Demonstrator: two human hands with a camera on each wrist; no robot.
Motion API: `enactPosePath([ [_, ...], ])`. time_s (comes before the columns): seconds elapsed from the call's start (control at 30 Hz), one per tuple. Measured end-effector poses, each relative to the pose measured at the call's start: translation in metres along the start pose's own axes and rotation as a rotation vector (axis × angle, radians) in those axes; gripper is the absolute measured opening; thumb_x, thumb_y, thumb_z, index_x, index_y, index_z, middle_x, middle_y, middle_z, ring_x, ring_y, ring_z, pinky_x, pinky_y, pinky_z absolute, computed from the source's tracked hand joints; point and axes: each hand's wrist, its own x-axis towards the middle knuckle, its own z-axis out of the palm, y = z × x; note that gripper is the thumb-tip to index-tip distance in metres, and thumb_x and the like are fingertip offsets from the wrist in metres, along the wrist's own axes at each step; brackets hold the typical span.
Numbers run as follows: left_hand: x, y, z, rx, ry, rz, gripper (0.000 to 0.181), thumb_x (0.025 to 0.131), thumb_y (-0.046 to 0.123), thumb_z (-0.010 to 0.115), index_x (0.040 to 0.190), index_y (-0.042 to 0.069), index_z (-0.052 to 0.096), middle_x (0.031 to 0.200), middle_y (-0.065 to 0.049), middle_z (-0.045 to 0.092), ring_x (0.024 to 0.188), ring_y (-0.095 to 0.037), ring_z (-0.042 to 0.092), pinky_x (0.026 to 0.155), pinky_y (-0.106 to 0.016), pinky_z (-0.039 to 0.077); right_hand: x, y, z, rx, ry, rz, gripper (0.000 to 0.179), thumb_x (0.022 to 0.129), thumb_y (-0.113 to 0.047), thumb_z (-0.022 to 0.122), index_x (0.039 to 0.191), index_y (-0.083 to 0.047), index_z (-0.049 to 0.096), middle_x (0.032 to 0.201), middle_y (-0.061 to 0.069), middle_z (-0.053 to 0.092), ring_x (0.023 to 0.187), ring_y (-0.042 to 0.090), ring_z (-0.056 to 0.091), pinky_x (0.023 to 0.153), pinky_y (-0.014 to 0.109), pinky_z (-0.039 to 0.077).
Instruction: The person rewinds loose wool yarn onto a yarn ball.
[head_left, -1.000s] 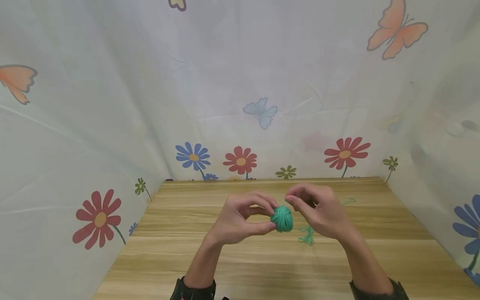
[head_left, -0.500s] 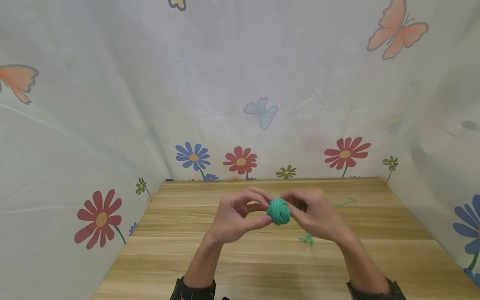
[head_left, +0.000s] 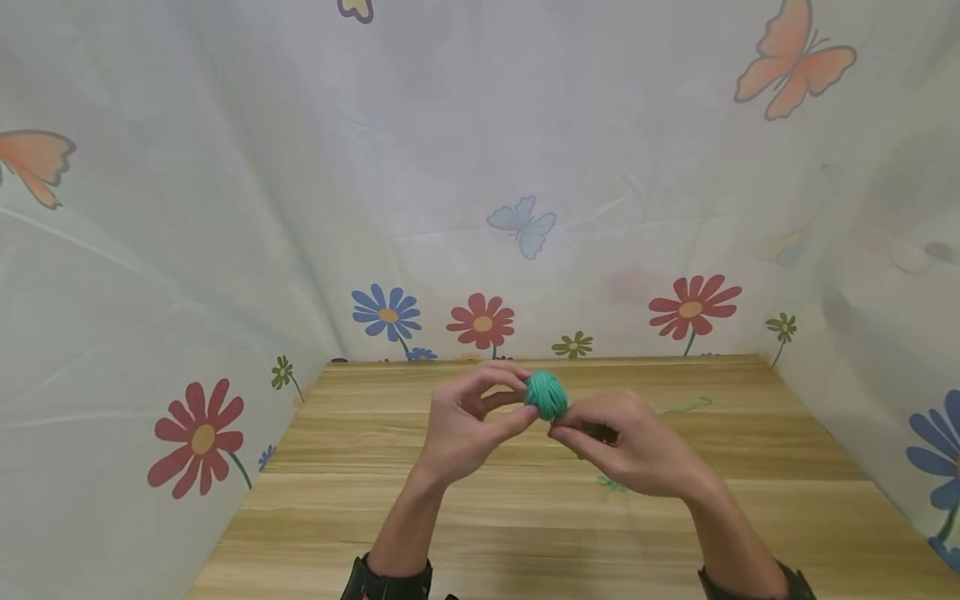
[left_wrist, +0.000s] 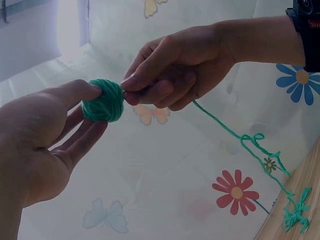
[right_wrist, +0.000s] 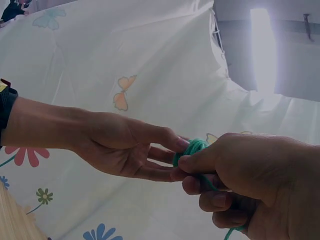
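Observation:
A small ball of green yarn (head_left: 547, 395) is held above the table between the thumb and fingertips of my left hand (head_left: 471, 425). Close to the ball's lower right side, my right hand (head_left: 626, 442) pinches the yarn strand between thumb and forefinger, its other fingers curled. In the left wrist view the strand (left_wrist: 217, 121) leaves the right hand and hangs down to a loose tangle of yarn (left_wrist: 296, 212) on the table. The right wrist view shows the strand (right_wrist: 207, 182) crossing the right hand's fingers, with the ball (right_wrist: 195, 147) partly hidden behind the thumb.
Under the hands lies a wooden table (head_left: 480, 517). A loose end of yarn (head_left: 688, 406) lies farther back on the right. White curtains (head_left: 420, 167) printed with flowers and butterflies surround the table at the back and sides.
The left hand has raised the ball slightly and shifted it left, turning it. My right hand has passed from the ball's upper right, past its side, to below it with the strand.

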Motion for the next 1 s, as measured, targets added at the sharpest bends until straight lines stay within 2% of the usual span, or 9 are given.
enactPosePath([
  [0.23, 0.002, 0.005, 0.002, 0.046, 0.006, -0.012, 0.028, 0.078, -0.026, 0.072, 0.103, -0.016, 0.064, 0.111, -0.031, 0.064, 0.106, -0.036, 0.066, 0.089, -0.054, 0.06, 0.0, -0.014, -0.004, 0.085, 0.051, -0.08, 0.035, 0.081, 0.019, 0.073, 0.097, -0.012, 0.075, 0.066, -0.006, 0.055, 0.052, 0.001, 0.045, 0.036, 0.017, 0.039],
  [0.4, 0.003, 0.004, 0.002, 0.067, -0.025, -0.007, 0.028, 0.078, -0.025, 0.074, 0.102, -0.015, 0.066, 0.111, -0.029, 0.065, 0.106, -0.033, 0.066, 0.088, -0.052, 0.061, -0.001, -0.021, -0.007, 0.124, 0.104, -0.117, 0.038, 0.077, 0.024, 0.071, 0.099, -0.007, 0.074, 0.067, -0.004, 0.056, 0.051, 0.002, 0.043, 0.034, 0.02, 0.035],
  [0.53, 0.002, 0.003, 0.003, 0.059, -0.056, -0.018, 0.027, 0.077, -0.025, 0.074, 0.102, -0.015, 0.067, 0.11, -0.029, 0.066, 0.105, -0.032, 0.067, 0.088, -0.052, 0.061, 0.0, -0.021, -0.009, 0.159, 0.156, -0.139, 0.036, 0.079, 0.026, 0.067, 0.1, -0.002, 0.074, 0.067, -0.002, 0.056, 0.049, 0.002, 0.039, 0.032, 0.017, 0.03],
  [0.8, 0.002, 0.005, 0.004, 0.043, -0.142, -0.062, 0.027, 0.077, -0.024, 0.075, 0.101, -0.014, 0.068, 0.109, -0.028, 0.067, 0.105, -0.029, 0.067, 0.088, -0.046, 0.062, 0.0, -0.016, -0.009, 0.122, 0.239, -0.135, 0.027, 0.078, 0.025, 0.069, 0.097, 0.006, 0.073, 0.064, -0.003, 0.054, 0.045, 0.001, 0.034, 0.031, 0.014, 0.026],
  [1.0, 0.002, 0.006, 0.004, 0.004, -0.195, -0.071, 0.026, 0.076, -0.025, 0.075, 0.099, -0.015, 0.067, 0.109, -0.029, 0.067, 0.105, -0.032, 0.067, 0.088, -0.046, 0.063, 0.001, -0.012, -0.009, 0.053, 0.256, -0.117, 0.031, 0.076, 0.025, 0.071, 0.097, 0.003, 0.073, 0.068, -0.003, 0.062, 0.046, -0.001, 0.037, 0.032, 0.013, 0.03],
])
